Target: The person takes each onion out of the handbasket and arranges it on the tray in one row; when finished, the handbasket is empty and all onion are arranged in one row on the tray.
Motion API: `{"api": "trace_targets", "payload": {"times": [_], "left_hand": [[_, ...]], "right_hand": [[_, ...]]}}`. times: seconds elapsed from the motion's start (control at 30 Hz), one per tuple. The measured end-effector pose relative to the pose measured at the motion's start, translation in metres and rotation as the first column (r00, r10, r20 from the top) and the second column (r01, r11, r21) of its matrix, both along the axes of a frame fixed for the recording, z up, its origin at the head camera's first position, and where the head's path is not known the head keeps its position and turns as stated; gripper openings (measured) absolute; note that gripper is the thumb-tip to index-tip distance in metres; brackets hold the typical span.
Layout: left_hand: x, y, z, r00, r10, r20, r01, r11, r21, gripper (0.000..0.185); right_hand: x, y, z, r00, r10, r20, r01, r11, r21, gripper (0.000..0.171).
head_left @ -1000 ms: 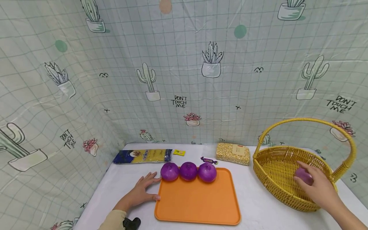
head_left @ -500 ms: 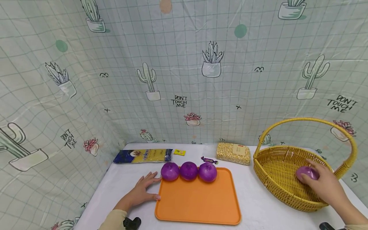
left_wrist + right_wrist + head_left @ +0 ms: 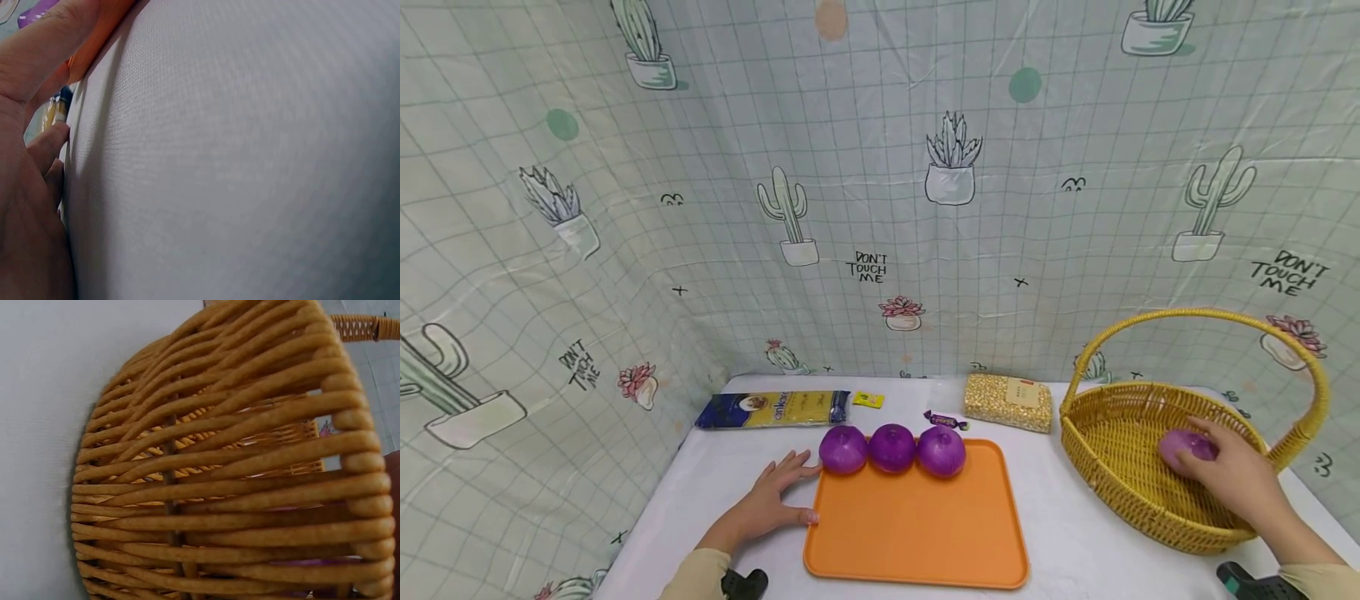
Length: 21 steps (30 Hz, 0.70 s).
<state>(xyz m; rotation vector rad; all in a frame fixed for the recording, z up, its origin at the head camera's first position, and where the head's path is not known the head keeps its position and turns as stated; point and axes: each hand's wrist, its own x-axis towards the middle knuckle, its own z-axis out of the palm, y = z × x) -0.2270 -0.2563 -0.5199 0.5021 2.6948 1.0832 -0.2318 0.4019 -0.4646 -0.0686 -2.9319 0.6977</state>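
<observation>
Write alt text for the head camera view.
A person's right hand holds a purple onion inside a yellow wicker basket, while the left hand rests flat on the white table touching an orange tray carrying three more onions.

Basket [image 3: 1120, 467]: woven yellow wicker, ribbed and rough (strands glossy up close).
Tray [image 3: 917, 533]: orange plastic, smooth, matt.
Onions [image 3: 891, 448]: purple, smooth, slightly shiny skins.
Table cover [image 3: 1075, 542]: white cloth, fine weave, matt.
Backdrop [image 3: 880, 167]: printed sheet, faintly glossy, creased.
</observation>
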Motion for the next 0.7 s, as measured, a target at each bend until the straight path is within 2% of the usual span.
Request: {"api": "trace_targets", "payload": {"times": [0.23, 0.4, 0.7], "left_hand": [[0.001, 0.001, 0.001, 1.000, 0.001, -0.003, -0.001, 1.000, -0.005, 0.080], [0.001, 0.000, 0.000, 1.000, -0.004, -0.009, 0.004, 1.000, -0.002, 0.080], [-0.001, -0.003, -0.002, 1.000, -0.003, -0.006, 0.003, 1.000, 0.005, 0.081]], "right_hand": [[-0.008, 0.004, -0.004, 0.996, 0.033, 0.087, -0.033, 0.999, -0.008, 0.074], [-0.014, 0.003, -0.007, 0.992, 0.046, 0.115, -0.046, 0.999, -0.001, 0.078], [-0.018, 0.002, -0.005, 0.993, 0.063, 0.098, -0.063, 0.998, -0.001, 0.085]]}}
